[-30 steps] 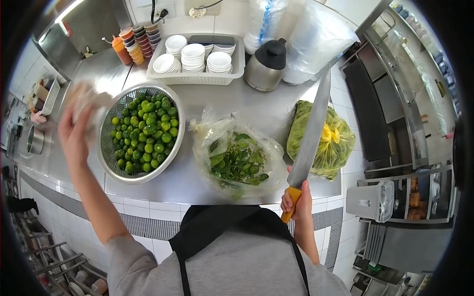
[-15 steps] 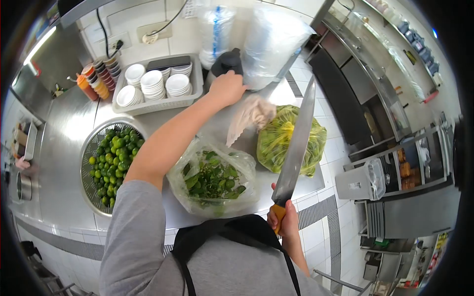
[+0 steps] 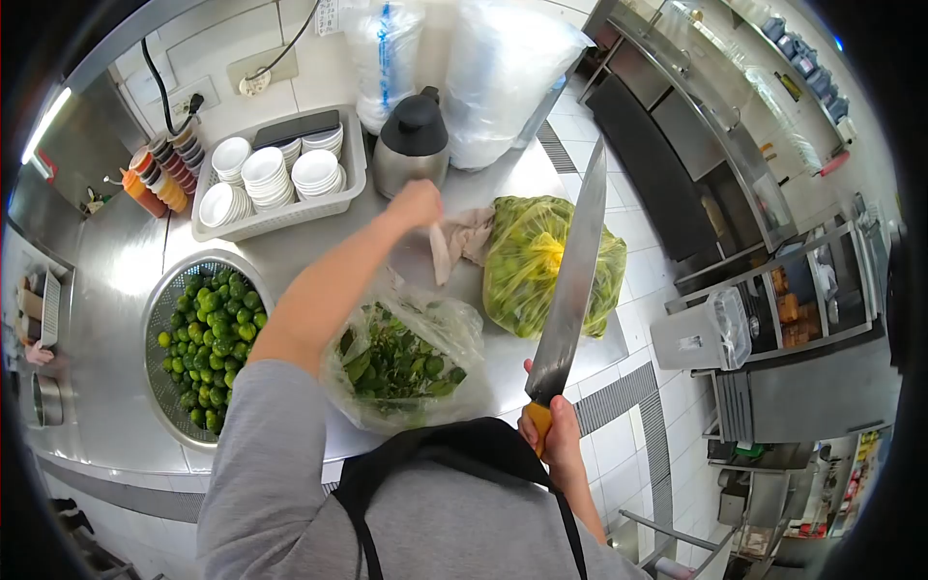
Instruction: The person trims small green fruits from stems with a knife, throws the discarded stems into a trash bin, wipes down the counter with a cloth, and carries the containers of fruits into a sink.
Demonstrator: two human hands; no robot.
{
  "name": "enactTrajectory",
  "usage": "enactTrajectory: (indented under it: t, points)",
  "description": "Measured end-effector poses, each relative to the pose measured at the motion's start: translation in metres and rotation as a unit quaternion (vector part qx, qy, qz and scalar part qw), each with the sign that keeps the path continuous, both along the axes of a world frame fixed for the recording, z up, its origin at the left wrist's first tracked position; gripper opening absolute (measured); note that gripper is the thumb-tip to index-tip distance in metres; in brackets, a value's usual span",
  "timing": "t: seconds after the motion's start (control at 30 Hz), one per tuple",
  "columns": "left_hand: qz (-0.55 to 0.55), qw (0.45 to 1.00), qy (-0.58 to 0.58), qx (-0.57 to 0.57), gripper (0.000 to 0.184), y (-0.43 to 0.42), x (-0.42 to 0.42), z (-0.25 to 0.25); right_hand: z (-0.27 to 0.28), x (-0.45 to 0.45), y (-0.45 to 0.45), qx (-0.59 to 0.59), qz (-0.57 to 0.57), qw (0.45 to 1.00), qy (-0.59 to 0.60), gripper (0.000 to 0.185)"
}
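My right hand (image 3: 553, 430) grips a large knife (image 3: 572, 300) by its yellow handle, the broad blade pointing up and away from me. My left hand (image 3: 416, 205) is closed in front of the steel thermos jug (image 3: 411, 145). A pale cloth (image 3: 464, 242) reaches up to it and appears pinched there, though motion blur softens the fingers. Below my left forearm lies an open clear plastic bag (image 3: 464, 333) of green leaves (image 3: 401, 358). Behind the blade sits a tied bag of green produce (image 3: 517, 266).
A steel colander (image 3: 155, 372) holds many green limes (image 3: 215, 333). A grey basket (image 3: 280, 218) carries stacked white cups and a dark phone (image 3: 296, 128). Sauce bottles (image 3: 143, 193) stand at the left. Wrapped plastic stacks (image 3: 503, 87) lean by the wall. Shelving fills the right side.
My left hand has come down from the jug's top toward me. The cloth has shifted left, off the tied bag. The knife stays upright in my right hand. The view has moved slightly.
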State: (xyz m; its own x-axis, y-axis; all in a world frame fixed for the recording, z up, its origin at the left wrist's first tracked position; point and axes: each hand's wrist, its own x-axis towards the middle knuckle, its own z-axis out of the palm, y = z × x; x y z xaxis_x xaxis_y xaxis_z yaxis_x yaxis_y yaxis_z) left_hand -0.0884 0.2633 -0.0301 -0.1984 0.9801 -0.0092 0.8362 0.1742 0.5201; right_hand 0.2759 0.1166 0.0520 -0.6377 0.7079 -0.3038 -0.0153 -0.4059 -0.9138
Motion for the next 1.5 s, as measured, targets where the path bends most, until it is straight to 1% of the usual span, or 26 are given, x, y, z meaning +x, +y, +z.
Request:
enactTrajectory:
  t: [0.03, 0.1, 0.13, 0.23, 0.27, 0.37, 0.4, 0.47, 0.53, 0.6, 0.63, 0.7, 0.73, 0.8, 0.87, 0.97, 1.0, 1.03, 1.1, 1.13, 1.17, 1.2, 1.27, 1.33, 1.4, 1.5]
  points:
    - [0.031, 0.996, 0.079, 0.004, 0.013, -0.007, -0.002, 0.012, 0.001, -0.002, 0.001, 0.001, 0.000, 1.000, 0.000, 0.078]
    - [0.092, 0.968, 0.235, 0.014, 0.011, -0.019, -0.003, 0.028, 0.001, -0.003, 0.001, 0.003, 0.000, 1.000, -0.002, 0.078]
    - [0.093, 0.962, 0.247, 0.072, 0.013, -0.023, 0.001, 0.024, 0.001, -0.004, 0.002, 0.002, 0.001, 1.000, 0.001, 0.078]
    - [-0.015, 0.978, 0.186, 0.094, 0.015, -0.018, 0.018, 0.021, 0.000, -0.007, 0.003, 0.002, 0.004, 1.000, 0.007, 0.077]
    - [-0.072, 0.983, 0.157, 0.064, 0.013, -0.021, 0.025, 0.020, -0.001, -0.008, 0.004, 0.005, 0.005, 1.000, 0.008, 0.077]
    - [-0.067, 0.987, 0.146, 0.000, 0.014, -0.023, 0.037, 0.040, 0.000, -0.008, 0.005, 0.011, 0.011, 1.000, 0.008, 0.077]
    - [-0.053, 0.988, 0.136, 0.055, 0.014, -0.031, 0.038, 0.051, -0.001, -0.008, 0.004, 0.005, 0.015, 1.000, 0.007, 0.077]
    - [-0.051, 0.965, 0.095, 0.237, 0.014, -0.065, 0.043, 0.079, -0.001, -0.011, 0.005, 0.009, 0.040, 0.999, -0.004, 0.079]
    - [-0.011, 0.962, 0.018, 0.273, 0.011, -0.111, 0.056, 0.117, -0.005, -0.017, 0.006, 0.001, 0.088, 0.996, -0.003, 0.078]
    - [0.039, 0.980, -0.033, 0.195, 0.012, -0.160, 0.073, 0.138, -0.010, -0.025, 0.009, -0.022, 0.152, 0.988, 0.010, 0.077]
    - [0.063, 0.984, -0.058, 0.156, 0.013, -0.179, 0.079, 0.141, -0.014, -0.030, 0.010, -0.046, 0.177, 0.983, 0.009, 0.066]
    - [-0.005, 0.997, -0.058, 0.054, 0.013, -0.206, 0.082, 0.118, -0.024, -0.041, 0.012, -0.094, 0.227, 0.969, 0.005, 0.049]
    - [-0.039, 0.997, -0.059, 0.003, 0.014, -0.216, 0.083, 0.101, -0.028, -0.047, 0.015, -0.109, 0.250, 0.962, -0.023, 0.048]
    - [-0.052, 0.996, -0.072, -0.008, 0.018, -0.219, 0.097, 0.056, -0.031, -0.055, 0.014, -0.144, 0.195, 0.968, -0.072, 0.050]
    - [-0.058, 0.989, -0.083, 0.111, 0.025, -0.219, 0.116, 0.015, -0.034, -0.057, 0.016, -0.164, 0.153, 0.969, -0.105, 0.053]
    - [-0.079, 0.989, -0.027, 0.120, 0.031, -0.216, 0.132, -0.004, -0.037, -0.051, 0.020, -0.141, 0.160, 0.974, -0.075, 0.051]
    - [-0.080, 0.986, -0.018, 0.148, 0.031, -0.216, 0.133, -0.002, -0.037, -0.050, 0.019, -0.125, 0.160, 0.977, -0.072, 0.049]
    - [-0.054, 0.986, -0.063, 0.141, 0.030, -0.219, 0.134, 0.001, -0.037, -0.049, 0.018, -0.109, 0.159, 0.979, -0.068, 0.048]
    - [-0.004, 0.980, -0.151, 0.128, 0.030, -0.227, 0.138, 0.011, -0.038, -0.051, 0.009, -0.039, 0.152, 0.983, -0.100, 0.047]
    - [0.047, 0.950, -0.292, 0.105, 0.031, -0.231, 0.138, 0.014, -0.034, -0.052, 0.003, -0.004, 0.150, 0.984, -0.100, 0.044]
    - [0.098, 0.896, -0.425, 0.080, 0.032, -0.237, 0.139, 0.017, -0.028, -0.053, -0.004, 0.030, 0.149, 0.983, -0.099, 0.044]
    - [0.147, 0.822, -0.547, 0.053, 0.033, -0.241, 0.139, 0.019, -0.023, -0.055, -0.011, 0.064, 0.148, 0.982, -0.099, 0.047]
    - [0.167, 0.788, -0.588, 0.069, 0.036, -0.247, 0.141, 0.018, -0.036, -0.061, -0.019, 0.215, 0.147, 0.961, -0.097, 0.051]
    - [0.172, 0.757, -0.625, 0.082, 0.037, -0.250, 0.144, 0.019, -0.043, -0.065, -0.024, 0.355, 0.142, 0.919, -0.098, 0.057]
    - [0.166, 0.730, -0.656, 0.093, 0.037, -0.253, 0.148, 0.025, -0.040, -0.068, -0.027, 0.366, 0.166, 0.909, -0.111, 0.060]
    - [0.181, 0.713, -0.668, 0.107, 0.036, -0.254, 0.151, 0.035, -0.041, -0.071, -0.028, 0.392, 0.176, 0.894, -0.125, 0.064]
